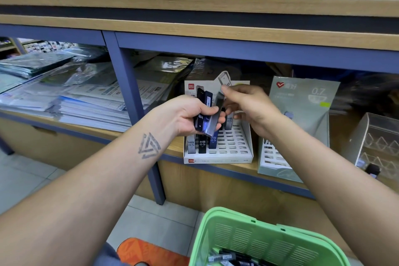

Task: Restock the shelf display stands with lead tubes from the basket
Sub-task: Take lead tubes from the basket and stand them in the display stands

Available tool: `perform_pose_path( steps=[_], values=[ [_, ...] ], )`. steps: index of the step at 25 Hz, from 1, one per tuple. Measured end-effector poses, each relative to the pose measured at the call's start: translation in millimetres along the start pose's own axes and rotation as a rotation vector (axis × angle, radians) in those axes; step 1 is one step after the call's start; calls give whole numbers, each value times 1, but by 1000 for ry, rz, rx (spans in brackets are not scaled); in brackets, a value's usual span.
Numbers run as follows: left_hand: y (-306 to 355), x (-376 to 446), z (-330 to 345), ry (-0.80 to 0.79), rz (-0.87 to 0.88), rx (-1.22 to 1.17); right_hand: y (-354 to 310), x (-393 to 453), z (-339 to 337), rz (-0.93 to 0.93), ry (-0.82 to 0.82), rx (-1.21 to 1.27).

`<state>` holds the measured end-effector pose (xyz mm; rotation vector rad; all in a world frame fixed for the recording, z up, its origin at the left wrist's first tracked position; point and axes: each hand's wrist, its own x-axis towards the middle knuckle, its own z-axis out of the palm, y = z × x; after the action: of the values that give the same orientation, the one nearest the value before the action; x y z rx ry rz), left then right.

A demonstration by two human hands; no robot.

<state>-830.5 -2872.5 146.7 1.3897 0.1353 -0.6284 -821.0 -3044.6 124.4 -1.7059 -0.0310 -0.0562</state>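
My left hand [190,116] grips a bunch of lead tubes [204,112], black, blue and grey, in front of the white display stand [235,147] on the shelf. My right hand [248,103] pinches the top end of one grey tube [217,114] in that bunch. Three tubes marked HB 0.5 [201,143] stand in the stand's front row, and another stands further back at the right. The green basket [265,235] sits at the bottom of the view with several more tubes [228,258] inside.
A second, pale green display stand [302,114] marked 0.7 stands to the right, then a clear acrylic holder [375,147]. Stacks of wrapped paper goods [75,97] fill the left compartment behind a blue shelf post [133,101]. Brand boxes sit on the upper shelf.
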Motion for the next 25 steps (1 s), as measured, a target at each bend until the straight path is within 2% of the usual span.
perform_pose_path(
  steps=[2, 6, 10, 15, 19, 25],
  values=[
    [-2, -2, 5, -24, 30, 43, -6, -2, 2, 35, 26, -57],
    [-3, -6, 18, -94, 55, 66, -17, -15, -10, 138, 33, 56],
    [-5, -7, 34, -144, 20, 67, -26, -37, -52, 94, 44, 103],
    [-18, 0, 67, -145, -1, 169, -20, -67, -101, -43, 63, -117],
    [-22, 15, 84, -72, 8, 258, -6, -73, -123, -106, 87, -211],
    [-19, 26, 106, -36, -85, 39, 8, -68, -142, -305, 253, -576]
  ],
)
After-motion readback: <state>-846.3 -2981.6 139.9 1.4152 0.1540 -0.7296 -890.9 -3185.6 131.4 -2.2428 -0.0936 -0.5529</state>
